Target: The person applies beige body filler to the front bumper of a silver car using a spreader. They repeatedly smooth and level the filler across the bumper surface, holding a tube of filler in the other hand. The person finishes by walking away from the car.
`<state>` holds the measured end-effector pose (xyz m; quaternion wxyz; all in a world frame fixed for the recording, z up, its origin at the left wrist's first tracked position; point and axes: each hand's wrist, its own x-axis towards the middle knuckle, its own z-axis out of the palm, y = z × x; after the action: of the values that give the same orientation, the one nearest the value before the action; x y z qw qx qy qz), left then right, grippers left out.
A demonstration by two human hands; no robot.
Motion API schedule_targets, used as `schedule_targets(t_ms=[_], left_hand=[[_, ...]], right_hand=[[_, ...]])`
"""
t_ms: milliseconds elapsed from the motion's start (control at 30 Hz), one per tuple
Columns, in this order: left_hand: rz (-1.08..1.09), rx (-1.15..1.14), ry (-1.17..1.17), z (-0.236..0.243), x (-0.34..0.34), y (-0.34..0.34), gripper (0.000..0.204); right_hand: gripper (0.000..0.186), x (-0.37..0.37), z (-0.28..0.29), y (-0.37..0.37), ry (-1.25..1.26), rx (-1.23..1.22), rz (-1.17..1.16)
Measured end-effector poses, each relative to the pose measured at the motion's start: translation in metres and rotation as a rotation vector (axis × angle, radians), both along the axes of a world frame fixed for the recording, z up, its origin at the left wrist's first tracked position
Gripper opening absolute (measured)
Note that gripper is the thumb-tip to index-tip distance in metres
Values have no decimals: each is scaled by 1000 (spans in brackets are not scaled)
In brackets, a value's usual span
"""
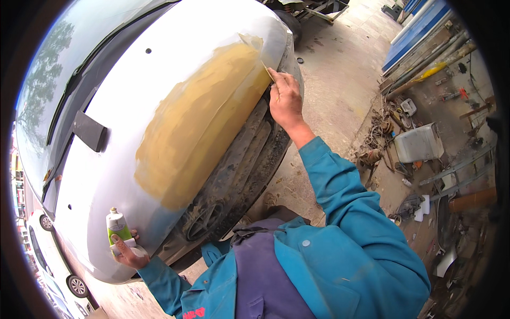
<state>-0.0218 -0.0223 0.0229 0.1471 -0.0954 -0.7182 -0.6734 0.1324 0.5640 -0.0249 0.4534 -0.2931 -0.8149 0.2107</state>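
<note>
My right hand (pixel 287 100) is closed on a thin filler spreader (pixel 266 70), mostly hidden by the fingers. The spreader's edge is at the far right end of a broad patch of tan body filler (pixel 196 122), by the hood's front edge. That patch covers the middle of the white car hood (pixel 122 127), with streaks and ridges in it. Near the hood's left front corner my left hand (pixel 130 255) grips a white and green tube (pixel 118 226), cap upward. Whether anything else is in that hand I cannot tell.
A dark block (pixel 90 131) sits by the windshield (pixel 69 58). Below the hood lies the dirty, exposed front end (pixel 234 170). Scrap, wires and a grey plastic container (pixel 418 143) litter the ground at right. A white car (pixel 53 252) is parked at far left.
</note>
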Motion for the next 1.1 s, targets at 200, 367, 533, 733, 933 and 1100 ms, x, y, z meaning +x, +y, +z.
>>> schedule_targets(t_ms=[200, 367, 533, 733, 933, 1100], left_hand=[[67, -20, -9, -1, 1, -4, 57], [19, 32, 4, -3, -4, -7, 55], [61, 24, 8, -4, -3, -9, 52], [76, 44, 20, -4, 0, -3, 56], [72, 33, -3, -1, 3, 0, 57], [40, 72, -35, -1, 3, 4, 57]], right_hand=[[74, 11, -2, -87, -27, 164, 118], [57, 42, 9, -108, 64, -46, 469], [45, 25, 10, -14, 67, -110, 128], [47, -3, 6, 5, -27, 73, 14], [60, 21, 5, -81, -32, 102, 194], [43, 45, 13, -68, 51, -120, 334]])
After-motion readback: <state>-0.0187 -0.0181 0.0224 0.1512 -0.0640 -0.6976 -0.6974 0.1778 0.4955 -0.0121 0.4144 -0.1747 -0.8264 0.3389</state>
